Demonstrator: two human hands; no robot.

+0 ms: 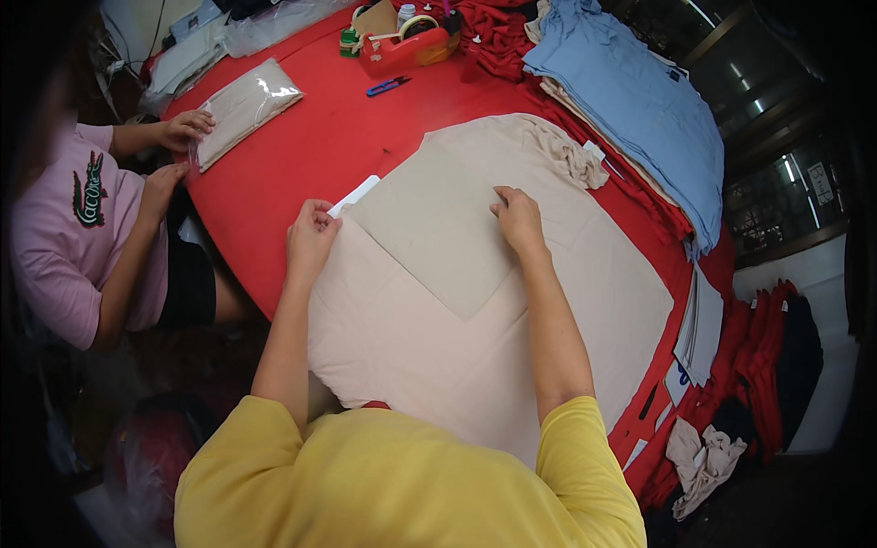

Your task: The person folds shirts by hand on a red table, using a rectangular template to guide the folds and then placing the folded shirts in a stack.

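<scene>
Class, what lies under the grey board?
The board lies on the beige garment, seen to its right. A white strip shows at its left corner; the cloth directly beneath is covered.

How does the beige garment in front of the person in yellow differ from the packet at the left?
The garment is spread out wide, while the packet is a compact oblong. The garment is bare cloth with a grey board on it; the packet has shiny clear plastic around its contents. The garment looks far larger than the packet. Both show pale beige and lie on the red table.
</scene>
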